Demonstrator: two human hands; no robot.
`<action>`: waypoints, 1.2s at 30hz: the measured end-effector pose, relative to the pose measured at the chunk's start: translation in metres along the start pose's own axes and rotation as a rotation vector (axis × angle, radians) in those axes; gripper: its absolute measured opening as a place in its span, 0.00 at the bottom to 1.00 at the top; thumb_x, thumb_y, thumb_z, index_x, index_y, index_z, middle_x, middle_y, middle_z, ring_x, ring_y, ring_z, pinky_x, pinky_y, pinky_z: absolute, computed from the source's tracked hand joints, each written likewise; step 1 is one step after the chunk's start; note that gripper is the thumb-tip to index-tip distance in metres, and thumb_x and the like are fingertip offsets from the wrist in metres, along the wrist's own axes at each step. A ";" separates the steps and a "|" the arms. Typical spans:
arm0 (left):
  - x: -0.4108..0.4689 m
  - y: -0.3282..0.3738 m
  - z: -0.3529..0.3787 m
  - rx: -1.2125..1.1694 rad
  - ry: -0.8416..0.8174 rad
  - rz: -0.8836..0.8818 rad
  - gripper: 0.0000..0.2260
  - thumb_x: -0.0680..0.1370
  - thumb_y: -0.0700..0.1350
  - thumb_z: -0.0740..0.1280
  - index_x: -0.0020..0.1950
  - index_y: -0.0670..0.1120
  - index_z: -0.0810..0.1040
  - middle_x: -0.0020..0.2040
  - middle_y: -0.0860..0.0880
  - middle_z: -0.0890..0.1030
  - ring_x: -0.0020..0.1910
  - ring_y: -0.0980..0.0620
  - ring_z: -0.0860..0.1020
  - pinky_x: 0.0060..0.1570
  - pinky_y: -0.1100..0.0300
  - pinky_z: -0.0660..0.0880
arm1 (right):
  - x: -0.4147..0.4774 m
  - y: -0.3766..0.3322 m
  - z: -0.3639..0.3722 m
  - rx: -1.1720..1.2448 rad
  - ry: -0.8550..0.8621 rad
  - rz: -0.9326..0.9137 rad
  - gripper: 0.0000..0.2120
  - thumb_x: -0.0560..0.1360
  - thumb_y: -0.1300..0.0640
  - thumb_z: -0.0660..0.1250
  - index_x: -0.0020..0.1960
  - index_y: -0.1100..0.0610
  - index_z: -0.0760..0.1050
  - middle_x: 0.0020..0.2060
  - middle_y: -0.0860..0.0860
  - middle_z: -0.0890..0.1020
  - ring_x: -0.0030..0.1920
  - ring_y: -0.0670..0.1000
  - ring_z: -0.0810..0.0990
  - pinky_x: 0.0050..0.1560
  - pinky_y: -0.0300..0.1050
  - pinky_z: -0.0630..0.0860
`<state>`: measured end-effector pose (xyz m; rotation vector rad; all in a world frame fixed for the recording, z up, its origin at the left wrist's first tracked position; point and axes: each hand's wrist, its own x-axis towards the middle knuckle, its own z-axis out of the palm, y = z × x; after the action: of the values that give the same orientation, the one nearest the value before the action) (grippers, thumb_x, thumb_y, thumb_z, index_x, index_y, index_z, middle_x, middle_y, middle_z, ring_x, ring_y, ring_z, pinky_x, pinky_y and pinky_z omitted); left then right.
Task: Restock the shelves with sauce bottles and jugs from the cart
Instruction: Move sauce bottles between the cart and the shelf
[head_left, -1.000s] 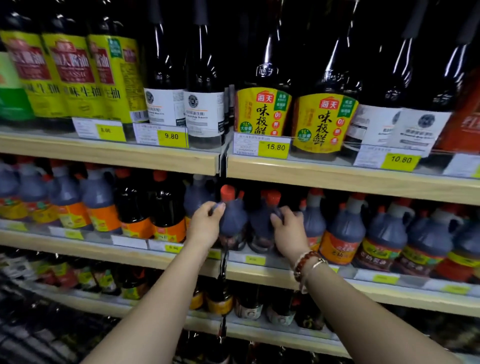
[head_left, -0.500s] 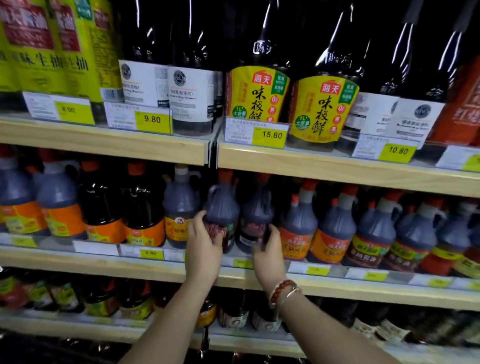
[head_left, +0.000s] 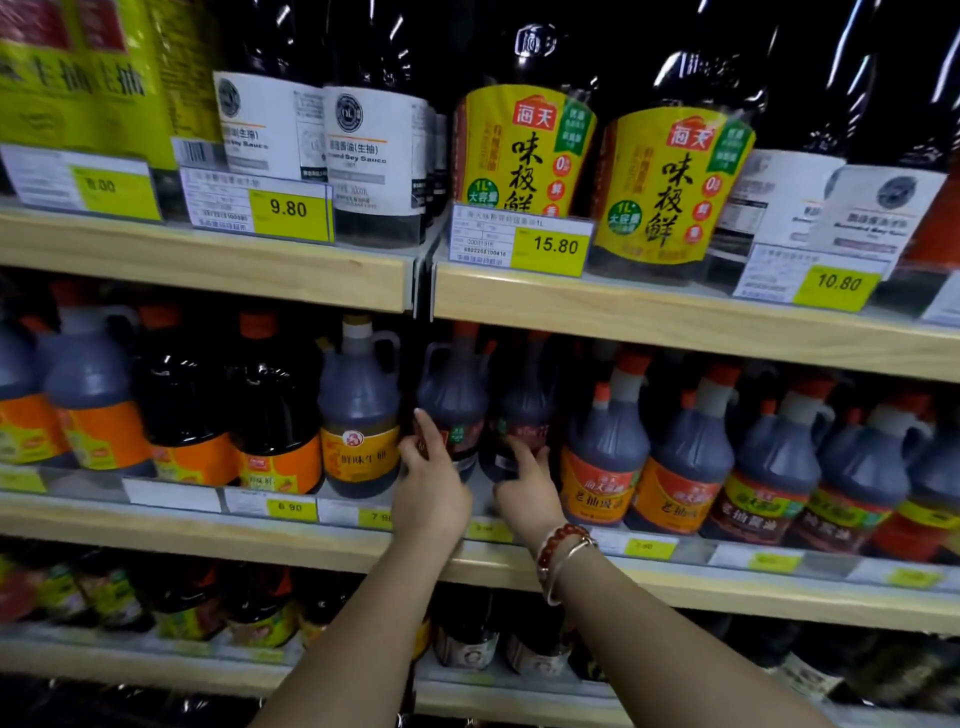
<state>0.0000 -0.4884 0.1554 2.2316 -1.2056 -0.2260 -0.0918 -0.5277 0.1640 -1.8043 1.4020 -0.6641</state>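
The left hand (head_left: 431, 483) lies against the lower left side of a dark sauce jug (head_left: 452, 400) on the middle shelf (head_left: 208, 540). One finger points straight up along the jug's red label and the others are bent at its edge. Whether the hand actually grips the jug cannot be told. The right hand (head_left: 527, 488) reaches just beside it, fingertips on the lower front of a second dark jug (head_left: 524, 410). Its hold is just as unclear, since only the back of the hand shows. A red bead bracelet (head_left: 558, 545) and a thin metal bangle sit on that wrist.

Both jugs stand upright and side by side, set a little back from the shelf's front edge, just right of the seam where two shelf sections meet. To their left stands a grey jug with a yellow label (head_left: 358, 415). To their right is a row of handled jugs with orange labels (head_left: 605, 452).

On the upper shelf (head_left: 208, 270) tall dark bottles with yellow labels (head_left: 524, 150) stand behind a price tag reading 15.80 (head_left: 519, 244). A lower shelf holds smaller bottles, which are blurred.
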 end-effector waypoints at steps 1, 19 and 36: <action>0.000 0.002 0.003 0.001 -0.006 0.003 0.40 0.77 0.39 0.60 0.75 0.46 0.31 0.75 0.41 0.51 0.48 0.43 0.78 0.38 0.56 0.73 | 0.004 0.001 0.000 -0.015 -0.021 0.002 0.33 0.70 0.69 0.57 0.72 0.49 0.61 0.76 0.60 0.45 0.70 0.63 0.64 0.68 0.51 0.67; 0.043 0.000 0.021 0.245 -0.357 0.151 0.34 0.79 0.42 0.56 0.77 0.57 0.39 0.75 0.40 0.30 0.75 0.38 0.56 0.69 0.50 0.65 | 0.053 0.014 0.006 -0.190 -0.118 -0.041 0.37 0.73 0.68 0.56 0.75 0.45 0.48 0.76 0.56 0.36 0.76 0.58 0.43 0.75 0.48 0.54; -0.030 -0.024 -0.056 -0.067 -0.042 0.055 0.21 0.80 0.42 0.57 0.73 0.54 0.64 0.69 0.49 0.73 0.64 0.45 0.73 0.55 0.54 0.72 | -0.050 -0.016 0.021 -0.238 -0.178 -0.324 0.26 0.73 0.70 0.56 0.70 0.58 0.64 0.72 0.57 0.62 0.73 0.57 0.60 0.71 0.47 0.59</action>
<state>0.0225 -0.4316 0.1836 2.1425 -1.2614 -0.2886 -0.0795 -0.4726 0.1661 -2.2492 1.1180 -0.4975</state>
